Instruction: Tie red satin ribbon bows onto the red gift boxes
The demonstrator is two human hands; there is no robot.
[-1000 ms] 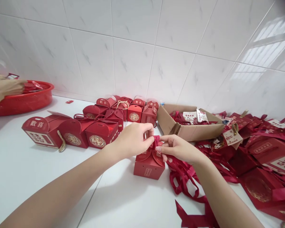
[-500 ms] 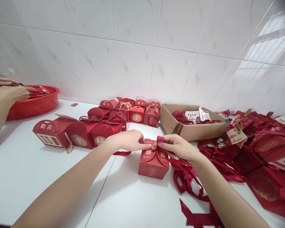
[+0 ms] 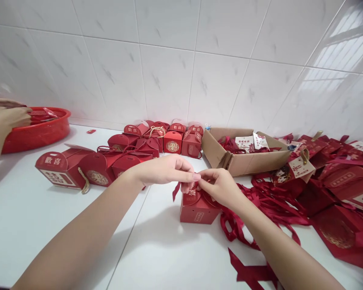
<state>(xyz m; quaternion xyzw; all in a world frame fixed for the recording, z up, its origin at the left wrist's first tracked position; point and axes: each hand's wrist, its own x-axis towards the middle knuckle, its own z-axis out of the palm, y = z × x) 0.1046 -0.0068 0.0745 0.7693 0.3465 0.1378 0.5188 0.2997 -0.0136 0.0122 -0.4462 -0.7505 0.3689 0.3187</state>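
A small red gift box (image 3: 200,213) with gold lettering stands upright on the white table, its curved top flaps folded in. Over its top my left hand (image 3: 172,172) is closed in a pinch on a dark red ribbon (image 3: 176,192), and the ribbon's short tail hangs at the box's left. From the other side, my right hand (image 3: 219,184) pinches the ribbon at the middle of the lid, thumb and finger close to my left fingertips. The fingers cover most of the knot area.
Finished-looking red boxes (image 3: 97,167) stand in groups at back left. A cardboard box (image 3: 257,164) holds tags and ribbon. Loose ribbons (image 3: 272,205) and red boxes (image 3: 340,229) crowd the right. At far left, another person's hands (image 3: 9,117) reach into a red basin (image 3: 38,135).
My left hand has lifted slightly and moved across the box top, with a ribbon tail now showing beneath it. My right hand has shifted a little left. The view has moved slightly.
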